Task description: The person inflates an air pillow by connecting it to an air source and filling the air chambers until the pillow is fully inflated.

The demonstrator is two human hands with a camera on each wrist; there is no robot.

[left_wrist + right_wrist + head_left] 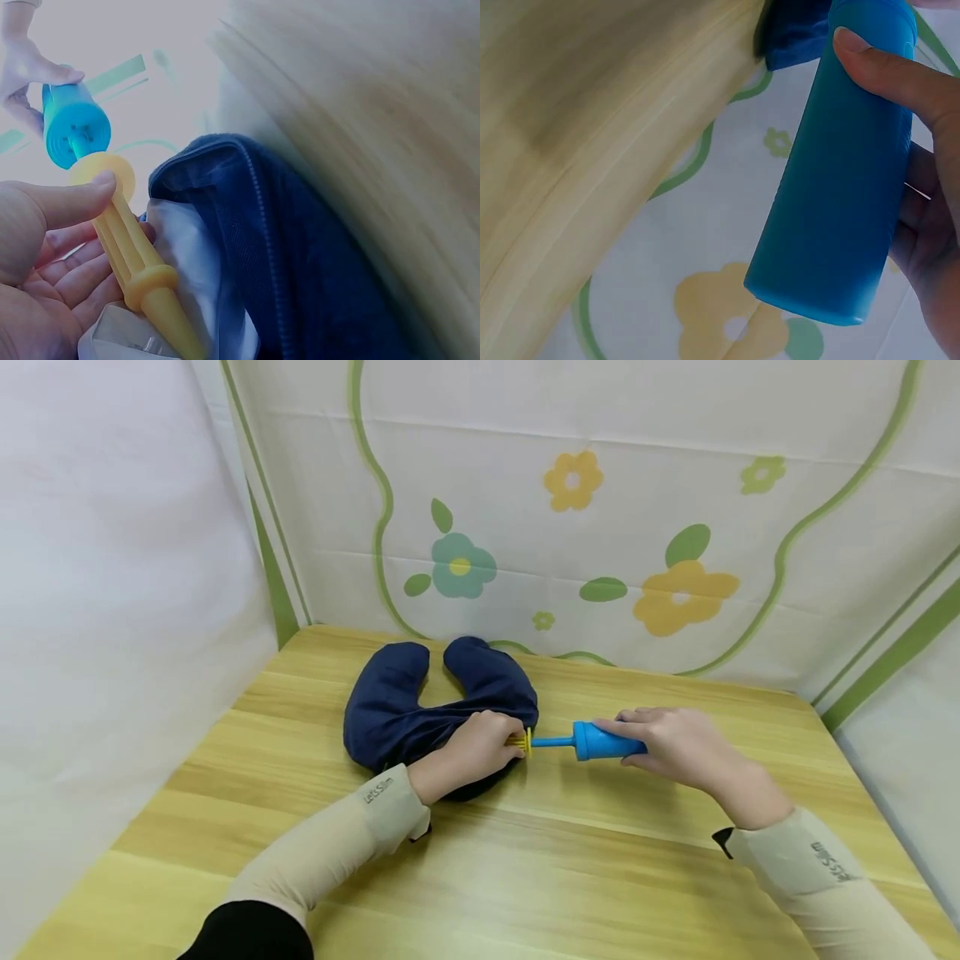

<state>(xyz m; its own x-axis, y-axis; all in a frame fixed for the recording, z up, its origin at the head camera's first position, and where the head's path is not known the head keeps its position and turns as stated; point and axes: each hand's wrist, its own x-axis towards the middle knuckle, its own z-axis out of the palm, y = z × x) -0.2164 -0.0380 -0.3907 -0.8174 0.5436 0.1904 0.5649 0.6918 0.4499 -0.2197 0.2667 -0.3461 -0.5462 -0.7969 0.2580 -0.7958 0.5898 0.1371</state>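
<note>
A navy U-shaped neck pillow (382,702) lies on the wooden table, its open ends toward the wall. My left hand (480,747) is over the pillow's lower right and pinches the yellow nozzle (124,240) of a hand pump. In the left wrist view the nozzle points into the pillow cover, beside its open zipper (262,195) and a whitish inner layer (187,232). Whether the tip sits in a valve cannot be told. My right hand (675,747) grips the pump's blue barrel (607,741), drawn apart from the yellow part along a thin blue rod (552,742).
The wooden table (525,877) reaches back to a white cloth wall (480,468) printed with flowers and green lines. White cloth also hangs at the left (120,568) and right sides.
</note>
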